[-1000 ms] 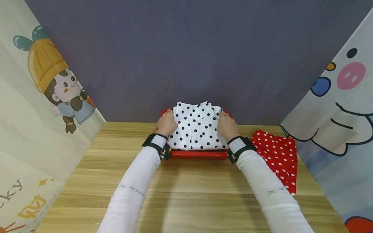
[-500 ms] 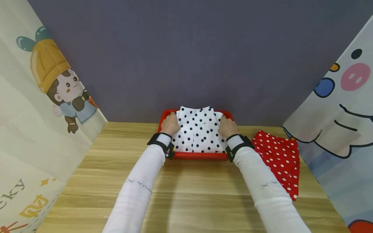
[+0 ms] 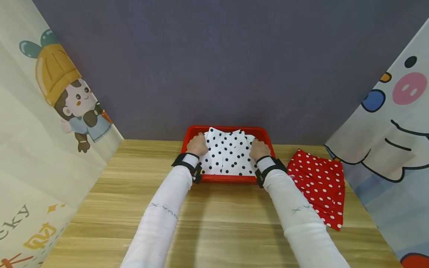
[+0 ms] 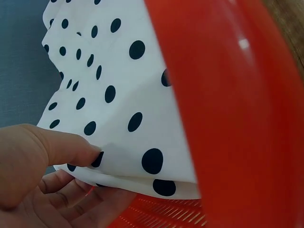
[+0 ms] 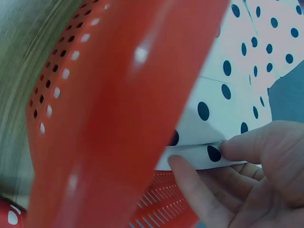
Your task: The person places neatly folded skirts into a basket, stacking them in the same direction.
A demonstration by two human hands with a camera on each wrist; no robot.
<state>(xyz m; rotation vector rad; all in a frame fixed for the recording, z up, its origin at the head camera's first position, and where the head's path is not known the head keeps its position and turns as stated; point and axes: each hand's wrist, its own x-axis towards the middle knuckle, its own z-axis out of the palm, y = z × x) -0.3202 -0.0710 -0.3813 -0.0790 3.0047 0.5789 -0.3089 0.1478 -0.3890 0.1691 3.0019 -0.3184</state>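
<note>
A folded white garment [image 3: 229, 154] with black polka dots lies within the rim of a red plastic basket [image 3: 229, 179]. At its left edge my left hand [image 3: 197, 145] pinches the fabric. The left wrist view shows that thumb [image 4: 71, 146] on top and the fingers curled underneath. My right hand [image 3: 259, 149] grips the opposite edge. In the right wrist view, its thumb [image 5: 244, 145] presses from above, fingers below the folded layers. Slotted basket walls show beneath both hands. The basket's floor is hidden by the garment.
A red cloth [image 3: 318, 186] with white dots lies on the wooden table [image 3: 224, 230], right of the basket. A dark grey panel [image 3: 221, 67] rises right behind the basket. Printed curtains [image 3: 30, 123] flank both sides.
Both hands have lowered the dotted garment into the basket. Its top edge sits lower, and more of the basket's back rim shows. The red cloth stays in place.
</note>
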